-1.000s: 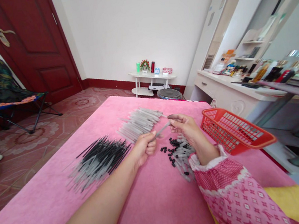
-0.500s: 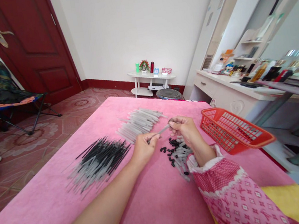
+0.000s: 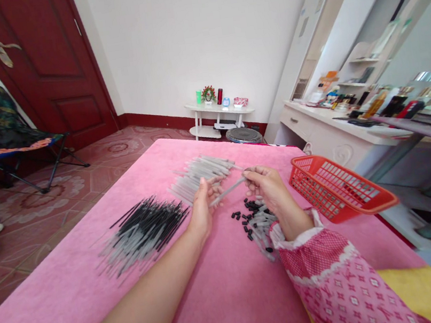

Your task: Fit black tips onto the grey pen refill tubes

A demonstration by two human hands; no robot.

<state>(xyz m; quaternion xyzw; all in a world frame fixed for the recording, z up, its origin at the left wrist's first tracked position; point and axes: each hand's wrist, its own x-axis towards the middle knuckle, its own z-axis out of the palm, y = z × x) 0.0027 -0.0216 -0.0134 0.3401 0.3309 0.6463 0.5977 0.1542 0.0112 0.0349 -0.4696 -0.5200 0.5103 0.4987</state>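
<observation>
Pinches the far right end of a slim, straight, translucent grey plastic tube (image 3: pixel 226 192) between thumb and fingertips of the right hand (image 3: pixel 266 183), clamped together on it. Slants the tube down toward the near left, between the two hands, above a smooth pink fabric table cover (image 3: pixel 236 299). Holds the left hand (image 3: pixel 200 209) open at the tube's near left end, thumb raised and apart from the extended fingers. Cannot tell contact between left fingers and tube, blurred there.

Has, left of the left hand, a broad heap of thin black rods with pale grey ends (image 3: pixel 144 226), well apart from the tube. Has, just beyond the left hand on the far side, a pile of straight, pale grey translucent plastic barrels (image 3: pixel 204 168), roughly side by side. Has, just near of the right hand, a loose scatter of small black cylindrical plugs (image 3: pixel 250 236) beside clear, greyish plastic caps (image 3: pixel 261 225), partly hidden by the right forearm. Has, farther right, an open red plastic lattice basket (image 3: pixel 380 206). Wears a pink patterned sleeve with white ruffled cuff (image 3: pixel 333 273) on the right arm.
</observation>
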